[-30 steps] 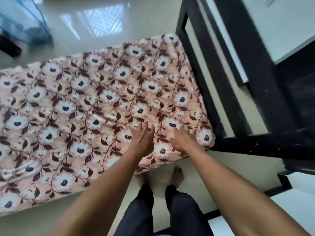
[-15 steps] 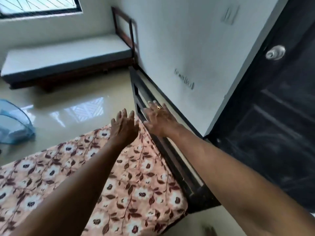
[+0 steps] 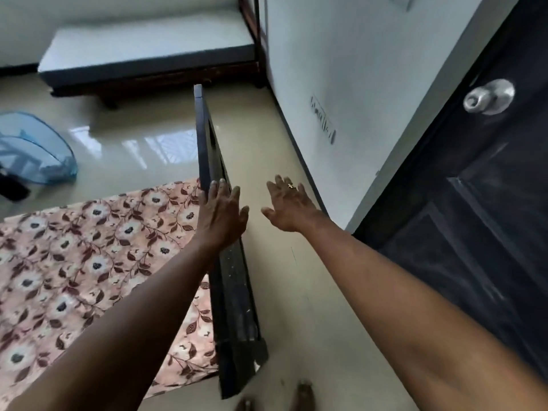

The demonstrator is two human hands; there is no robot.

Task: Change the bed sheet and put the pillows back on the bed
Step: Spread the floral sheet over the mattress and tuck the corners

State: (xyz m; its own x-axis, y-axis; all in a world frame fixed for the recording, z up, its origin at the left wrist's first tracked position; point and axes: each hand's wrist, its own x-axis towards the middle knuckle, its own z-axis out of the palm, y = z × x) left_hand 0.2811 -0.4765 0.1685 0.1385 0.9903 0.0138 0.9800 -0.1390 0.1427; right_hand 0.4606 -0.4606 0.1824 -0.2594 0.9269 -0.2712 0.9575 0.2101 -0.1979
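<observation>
Fingers (image 3: 225,189): straight and spread on both hands, holding nothing.
Left hand (image 3: 221,215): raised above the bed-end board (image 3: 234,307).
Right hand (image 3: 289,207): raised just beyond that board.
Change: palms pressed the bed sheet (image 3: 89,262) a second ago; now lifted clear.
Location: bed sheet lies spread flat, left of the board.
Next: pillows, likely; none in view.

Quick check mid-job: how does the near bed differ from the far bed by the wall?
The near bed wears a pink floral sheet; the far bed shows a plain grey surface. The near bed's end rail is black; the far bed's frame is reddish-brown. The near bed lies close below; the far bed stands across the floor. Neither shows a pillow in view.
</observation>
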